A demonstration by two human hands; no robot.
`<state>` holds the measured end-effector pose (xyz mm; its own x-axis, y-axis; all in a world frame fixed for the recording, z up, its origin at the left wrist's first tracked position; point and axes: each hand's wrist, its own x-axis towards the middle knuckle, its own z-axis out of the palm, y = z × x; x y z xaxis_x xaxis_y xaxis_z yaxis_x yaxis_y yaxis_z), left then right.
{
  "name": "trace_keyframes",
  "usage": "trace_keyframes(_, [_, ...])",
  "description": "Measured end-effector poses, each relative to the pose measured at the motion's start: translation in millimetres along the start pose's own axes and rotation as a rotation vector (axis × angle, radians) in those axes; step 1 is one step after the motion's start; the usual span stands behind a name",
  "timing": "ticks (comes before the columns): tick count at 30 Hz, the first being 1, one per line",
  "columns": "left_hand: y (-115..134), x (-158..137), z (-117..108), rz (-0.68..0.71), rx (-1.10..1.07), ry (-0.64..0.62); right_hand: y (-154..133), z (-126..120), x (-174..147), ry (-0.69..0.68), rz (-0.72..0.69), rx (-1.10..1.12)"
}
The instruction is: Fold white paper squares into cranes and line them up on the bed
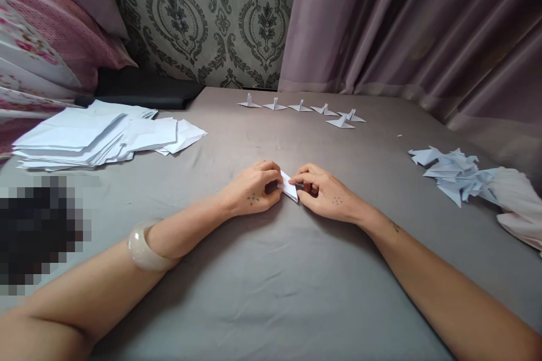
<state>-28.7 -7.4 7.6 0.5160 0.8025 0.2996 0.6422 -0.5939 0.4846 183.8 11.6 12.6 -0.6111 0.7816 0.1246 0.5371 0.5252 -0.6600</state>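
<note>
A small piece of folded white paper (288,186) lies between my two hands at the middle of the grey cloth surface. My left hand (257,186) pinches its left edge between thumb and fingers. On the other side, my right hand (319,190) grips the right edge with thumb and forefinger, its other fingers curled. The paper is angular and layered, with its lower corner pointing toward me. Parts of it are hidden behind my fingertips. A pale bangle (146,248) sits on my left forearm.
Several folded paper birds (301,106) stand in a row at the back. A heap of more paper birds (457,174) lies at right beside a pale cloth (519,203). Stacked white paper sheets (71,132) are at left, before a black folded item (148,87). Curtains (359,22) hang behind.
</note>
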Motion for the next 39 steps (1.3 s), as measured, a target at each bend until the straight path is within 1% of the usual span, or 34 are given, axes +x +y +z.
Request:
trace_keyframes(5, [-1.8, -0.5, 2.2, -0.007, -0.014, 0.015, 1.3, 1.0, 2.5, 0.031, 0.018, 0.038])
trace_keyframes(10, [-3.6, 0.3, 2.9, -0.031, -0.039, 0.024, 2.0, 0.2, 3.5, 0.029, 0.023, 0.056])
trace_keyframes(14, [-4.2, 1.6, 5.0, -0.102, -0.077, 0.063, 3.1, 0.5, 6.4, 0.036, 0.043, 0.068])
trace_keyframes(19, [-4.2, 2.0, 8.5, -0.222, -0.119, 0.097, 5.5, 2.9, 12.4, 0.069, 0.103, 0.074])
trace_keyframes(27, [-3.6, 2.6, 11.8, -0.341, -0.131, 0.107, -2.9, 7.6, 19.3, 0.124, 0.248, 0.036])
trace_keyframes(33, [-5.4, 3.0, 13.8, -0.35, -0.115, 0.123, -5.0, 11.4, 21.3, 0.164, 0.291, 0.003])
trace_keyframes(39, [-9.5, -1.2, 16.8, -0.279, -0.063, 0.162, -1.5, 13.4, 20.8, 0.201, 0.261, 0.0])
